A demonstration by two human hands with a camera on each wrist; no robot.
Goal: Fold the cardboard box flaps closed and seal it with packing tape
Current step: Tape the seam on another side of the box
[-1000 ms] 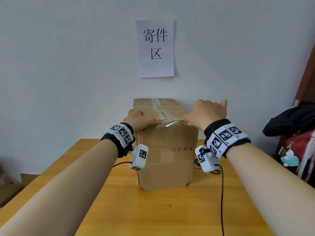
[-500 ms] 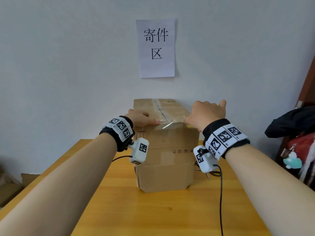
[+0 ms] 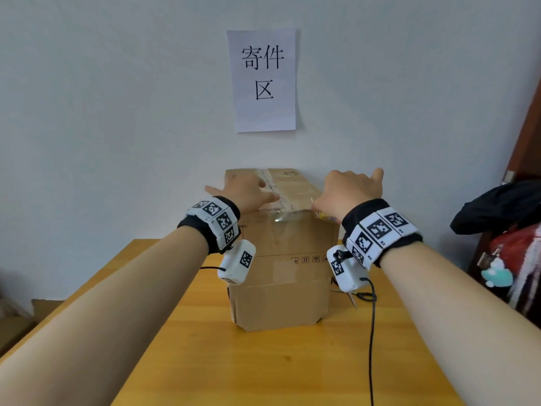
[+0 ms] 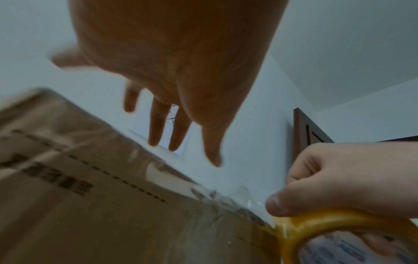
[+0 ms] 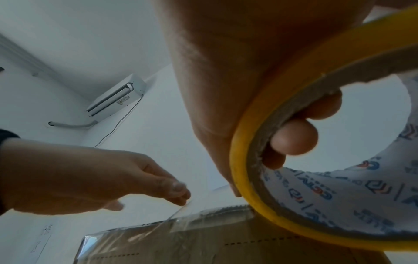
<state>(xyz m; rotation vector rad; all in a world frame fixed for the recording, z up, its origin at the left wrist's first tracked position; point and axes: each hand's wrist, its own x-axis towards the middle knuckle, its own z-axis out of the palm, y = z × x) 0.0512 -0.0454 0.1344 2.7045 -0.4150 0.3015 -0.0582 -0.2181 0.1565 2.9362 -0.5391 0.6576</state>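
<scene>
A tall cardboard box (image 3: pixel 281 259) stands on the wooden table (image 3: pixel 263 361) with its top flaps folded down. Clear tape (image 3: pixel 288 213) runs along the top seam and over the near top edge. My left hand (image 3: pixel 248 191) is over the left half of the top, its fingers (image 4: pixel 156 125) straight and spread; I cannot tell whether it touches the box. My right hand (image 3: pixel 348 191) is at the near right top corner and grips a yellow-edged roll of packing tape (image 4: pixel 328 225), with fingers (image 5: pixel 294 137) hooked through its core. The tape roll (image 5: pixel 294 223) lies against the box (image 5: pixel 203 246).
A paper sign (image 3: pixel 265 80) hangs on the wall behind the box. Scissors (image 3: pixel 355 297) lie on the table right of the box. A black bag (image 3: pixel 497 209) and red things stand at the right edge. Wrist camera cables trail over the table.
My left hand has let go of the near top edge and moved up over the top of the box, fingers now straightened. The right hand with the roll has hardly moved.
</scene>
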